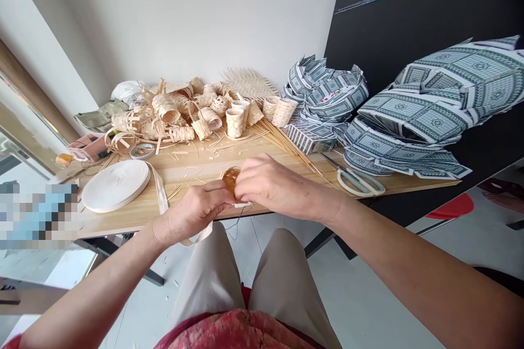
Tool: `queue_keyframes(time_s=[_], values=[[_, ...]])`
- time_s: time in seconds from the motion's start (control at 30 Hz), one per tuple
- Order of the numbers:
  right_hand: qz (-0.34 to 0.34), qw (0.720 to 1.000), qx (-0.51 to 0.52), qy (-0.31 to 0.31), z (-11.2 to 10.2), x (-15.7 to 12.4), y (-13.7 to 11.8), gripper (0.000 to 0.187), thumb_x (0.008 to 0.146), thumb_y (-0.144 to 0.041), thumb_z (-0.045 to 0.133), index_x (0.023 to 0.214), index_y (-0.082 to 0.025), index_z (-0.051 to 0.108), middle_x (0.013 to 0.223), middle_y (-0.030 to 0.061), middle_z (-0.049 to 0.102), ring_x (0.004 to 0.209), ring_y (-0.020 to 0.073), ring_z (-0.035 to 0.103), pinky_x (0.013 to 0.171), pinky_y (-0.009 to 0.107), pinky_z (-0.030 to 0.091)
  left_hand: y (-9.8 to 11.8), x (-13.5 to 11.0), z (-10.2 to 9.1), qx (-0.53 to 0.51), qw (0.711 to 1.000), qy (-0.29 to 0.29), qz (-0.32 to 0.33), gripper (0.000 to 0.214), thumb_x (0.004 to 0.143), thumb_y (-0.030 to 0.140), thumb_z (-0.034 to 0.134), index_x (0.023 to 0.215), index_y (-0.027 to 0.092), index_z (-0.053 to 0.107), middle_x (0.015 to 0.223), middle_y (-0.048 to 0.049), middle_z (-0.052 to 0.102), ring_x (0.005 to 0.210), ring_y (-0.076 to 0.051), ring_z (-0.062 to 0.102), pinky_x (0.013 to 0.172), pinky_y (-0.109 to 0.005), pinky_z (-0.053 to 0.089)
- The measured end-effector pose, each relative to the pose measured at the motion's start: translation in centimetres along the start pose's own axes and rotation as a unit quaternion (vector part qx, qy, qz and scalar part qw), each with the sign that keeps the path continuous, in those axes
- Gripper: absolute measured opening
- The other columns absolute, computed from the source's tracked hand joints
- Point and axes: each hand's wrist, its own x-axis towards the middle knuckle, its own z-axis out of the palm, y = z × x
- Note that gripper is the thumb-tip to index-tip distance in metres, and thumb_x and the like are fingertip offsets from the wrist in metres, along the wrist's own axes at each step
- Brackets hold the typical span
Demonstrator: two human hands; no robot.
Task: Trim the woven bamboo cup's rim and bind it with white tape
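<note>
Both hands meet at the table's front edge around a small woven basket [231,177], its brownish inside facing up. My left hand [207,202] is closed on the basket's near left side, along with white ribbon. From the right, my right hand [262,182] pinches at the rim; its fingertips are partly hidden. White ribbon [161,196] runs from a large flat roll [117,186] on the left, over the table edge and up to my left hand. Dark thread [234,226] dangles below the hands.
Woven strip pieces [166,109] and small finished cups [234,122] crowd the back. Thin sticks [286,144] lie mid-table. Scissors [358,181] rest near the right front, beside folded playing-card constructions [434,92]. A tape roll [142,151] sits behind the ribbon roll.
</note>
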Motion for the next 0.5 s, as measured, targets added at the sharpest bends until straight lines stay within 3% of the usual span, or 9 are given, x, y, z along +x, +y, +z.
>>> queue_keyframes(time_s=[0.1, 0.2, 0.37, 0.5], values=[[0.036, 0.988, -0.041, 0.144, -0.5, -0.6, -0.2, 0.015, 0.085, -0.008, 0.051, 0.079, -0.015, 0.064, 0.084, 0.0043, 0.063, 0.082, 0.0157, 0.051, 0.074, 0.029, 0.041, 0.0, -0.2, 0.1, 0.054, 0.997, 0.026, -0.038, 0.015, 0.09, 0.015, 0.042, 0.089, 0.015, 0.057, 0.079, -0.0031, 0.058, 0.07, -0.011, 0.058, 0.06, -0.019, 0.043], [0.097, 0.966, -0.069, 0.231, 0.5, -1.4, -1.3, 0.02, 0.087, -0.007, 0.047, 0.076, -0.013, 0.062, 0.078, 0.006, 0.06, 0.076, 0.0145, 0.051, 0.069, 0.026, 0.043, 0.0, 0.0, 0.5, 0.072, 0.994, 0.032, -0.074, 0.014, 0.09, 0.016, 0.041, 0.093, 0.016, 0.055, 0.081, -0.0026, 0.059, 0.071, -0.011, 0.059, 0.06, -0.019, 0.045], [0.095, 0.962, -0.093, 0.239, 4.4, -2.6, -2.2, 0.024, 0.089, -0.008, 0.042, 0.077, -0.013, 0.063, 0.075, 0.0062, 0.058, 0.07, 0.0146, 0.048, 0.065, 0.027, 0.041, -0.3, 0.7, 1.8, 0.065, 0.991, 0.041, -0.11, 0.018, 0.091, 0.017, 0.038, 0.103, 0.018, 0.052, 0.084, -0.0029, 0.059, 0.07, -0.011, 0.06, 0.059, -0.018, 0.046], [0.065, 0.967, -0.117, 0.216, 5.7, -3.0, -1.2, 0.026, 0.089, -0.009, 0.04, 0.076, -0.012, 0.063, 0.071, 0.0046, 0.059, 0.068, 0.015, 0.047, 0.063, 0.029, 0.04, -0.7, 0.9, 3.0, 0.017, 0.992, 0.029, -0.12, 0.021, 0.09, 0.014, 0.039, 0.106, 0.021, 0.051, 0.083, -0.0016, 0.059, 0.07, -0.01, 0.06, 0.058, -0.016, 0.047]])
